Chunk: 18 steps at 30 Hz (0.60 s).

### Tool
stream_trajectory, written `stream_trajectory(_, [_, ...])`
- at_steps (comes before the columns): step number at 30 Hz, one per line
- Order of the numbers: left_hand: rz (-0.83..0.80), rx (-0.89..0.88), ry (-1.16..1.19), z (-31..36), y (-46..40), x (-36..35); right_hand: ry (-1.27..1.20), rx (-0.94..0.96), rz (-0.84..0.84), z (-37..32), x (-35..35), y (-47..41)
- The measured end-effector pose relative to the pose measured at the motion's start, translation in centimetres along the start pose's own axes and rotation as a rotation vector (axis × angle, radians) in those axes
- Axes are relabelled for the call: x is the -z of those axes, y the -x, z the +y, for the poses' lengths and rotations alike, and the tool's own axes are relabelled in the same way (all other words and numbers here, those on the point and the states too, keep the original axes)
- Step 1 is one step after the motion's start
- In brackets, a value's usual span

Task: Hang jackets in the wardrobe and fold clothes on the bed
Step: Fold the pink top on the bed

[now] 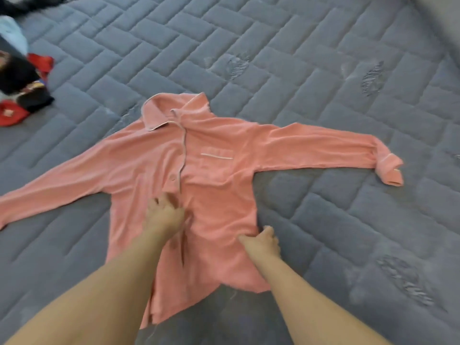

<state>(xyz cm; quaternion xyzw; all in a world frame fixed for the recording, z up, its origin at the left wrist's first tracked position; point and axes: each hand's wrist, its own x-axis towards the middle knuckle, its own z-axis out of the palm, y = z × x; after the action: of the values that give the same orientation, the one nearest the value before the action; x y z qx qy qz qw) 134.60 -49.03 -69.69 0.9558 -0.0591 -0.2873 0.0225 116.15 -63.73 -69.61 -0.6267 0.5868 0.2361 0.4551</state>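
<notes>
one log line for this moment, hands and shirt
pink shirt flat on mattress | left hand on placket | right hand grips side edge
</notes>
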Motion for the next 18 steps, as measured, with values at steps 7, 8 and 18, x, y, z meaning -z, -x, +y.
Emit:
stream_trajectory(7, [-0.07, 0.689, 0.263, -15.2, 4.3, -3.5, 0.233, 0.082, 0.139, 1.9, -4.2, 2.4])
stream_trajectory(8, [-0.097, 0.681, 0.245, -16.5, 4.9, -4.1, 0.177, 0.113, 0.149, 2.1, -4.5, 2.8])
stream_trajectory(18, [0.079, 0.207, 0.8, -22.4, 11.6, 1.5, 0.113, 0.118, 0.218, 4.5, -2.0, 11.0])
